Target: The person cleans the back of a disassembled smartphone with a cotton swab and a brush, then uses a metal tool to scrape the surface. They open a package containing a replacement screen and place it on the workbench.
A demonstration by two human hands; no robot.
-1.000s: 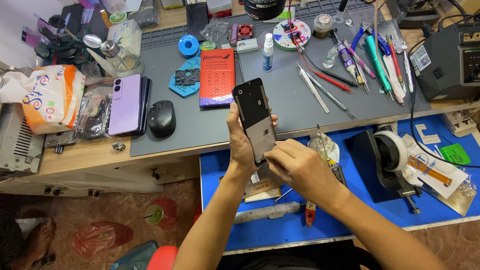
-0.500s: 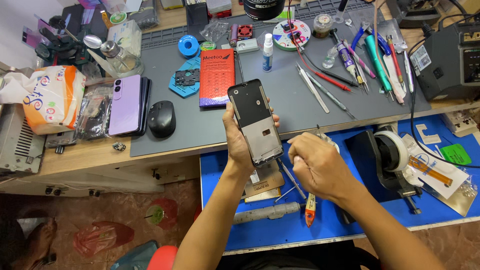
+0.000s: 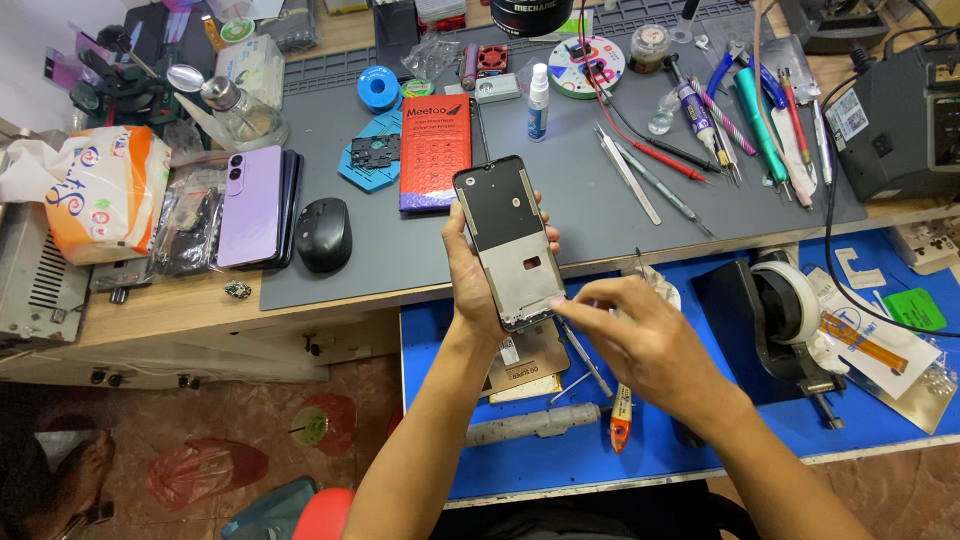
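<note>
Two hands: left (image 3: 480, 285) grips phone frame (image 3: 510, 243) | right (image 3: 640, 335) pinches its corner | mouse (image 3: 324, 234) near

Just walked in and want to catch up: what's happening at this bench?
A person is working on an opened phone frame. The left hand holds it upright over the edge of the grey work mat, inner side facing the camera. The right hand pinches at the frame's lower right corner; whether it holds a tool is too small to tell. A purple phone and a black mouse lie to the left, tweezers to the right.
</note>
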